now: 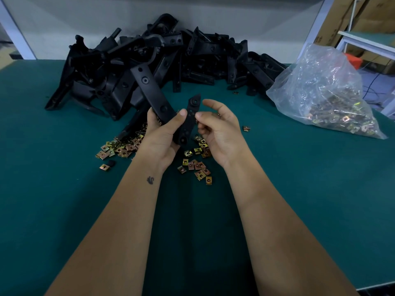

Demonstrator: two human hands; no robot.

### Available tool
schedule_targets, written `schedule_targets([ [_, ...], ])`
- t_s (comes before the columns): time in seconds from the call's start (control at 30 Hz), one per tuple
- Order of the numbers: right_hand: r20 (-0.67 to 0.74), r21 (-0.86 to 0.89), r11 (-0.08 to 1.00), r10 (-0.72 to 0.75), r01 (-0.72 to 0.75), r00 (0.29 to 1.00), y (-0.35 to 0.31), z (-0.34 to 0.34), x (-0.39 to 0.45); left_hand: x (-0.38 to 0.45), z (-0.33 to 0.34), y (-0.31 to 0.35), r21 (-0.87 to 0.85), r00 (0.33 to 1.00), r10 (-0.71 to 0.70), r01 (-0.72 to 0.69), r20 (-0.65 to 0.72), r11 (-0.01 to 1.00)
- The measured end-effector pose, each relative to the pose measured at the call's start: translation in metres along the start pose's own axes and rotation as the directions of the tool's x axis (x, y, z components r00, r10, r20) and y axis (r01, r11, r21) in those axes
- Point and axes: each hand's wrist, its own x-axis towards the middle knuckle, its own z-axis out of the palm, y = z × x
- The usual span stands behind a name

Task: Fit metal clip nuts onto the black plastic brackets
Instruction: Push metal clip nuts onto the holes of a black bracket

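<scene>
My left hand (pixel 161 135) grips a black plastic bracket (pixel 149 88) above the green table, thumb pressed on its front. The bracket has two flat arms with holes, one rising up left, the other pointing up beside my right hand. My right hand (pixel 218 129) is close to the bracket's right arm, fingers curled, thumb tip at its edge; a clip nut seems pinched in its fingers but is mostly hidden. Loose gold clip nuts (pixel 196 167) lie scattered on the table under both hands, with more clip nuts (pixel 119 147) to the left.
A big pile of black brackets (pixel 171 56) fills the back of the green table (pixel 64 189). A clear plastic bag of clip nuts (pixel 329 99) lies at the right. Two stray nuts (pixel 246 128) sit right of my hands. Cardboard boxes and a white shelf stand beyond the table's right edge.
</scene>
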Motion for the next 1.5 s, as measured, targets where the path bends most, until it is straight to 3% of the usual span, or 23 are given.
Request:
schedule_targets([
  [0.67, 0.012, 0.021, 1.0, 0.004, -0.004, 1.0, -0.002, 0.004, -0.001, 0.0, -0.001, 0.001, -0.013, 0.997, -0.043, 0.044, 0.065, 0.999],
  [1.07, -0.008, -0.109, 0.994, -0.026, 0.025, 1.0, -0.003, 0.005, -0.002, -0.001, 0.002, -0.004, -0.002, 0.998, -0.044, 0.044, 0.037, 0.999],
  [1.3, -0.031, -0.132, 0.991, -0.038, 0.033, 0.999, -0.006, 0.003, -0.001, 0.001, 0.001, 0.003, -0.222, 0.996, -0.048, 0.031, -0.074, 0.974],
  [1.37, -0.122, -0.373, 0.927, -0.092, 0.04, 0.988, -0.009, -0.002, 0.0, 0.001, -0.002, 0.008, -0.312, 0.984, -0.053, -0.002, -0.168, 0.95],
  [1.43, -0.17, -0.707, 0.707, -0.173, 0.002, 0.97, -0.008, -0.007, -0.001, 0.003, -0.006, 0.012, -0.362, 0.972, -0.045, -0.043, -0.232, 0.931],
  [1.5, -0.145, -0.881, 0.471, -0.193, -0.038, 0.97, -0.005, -0.006, -0.002, 0.004, -0.01, 0.014, -0.394, 0.969, -0.033, -0.068, -0.245, 0.917],
])
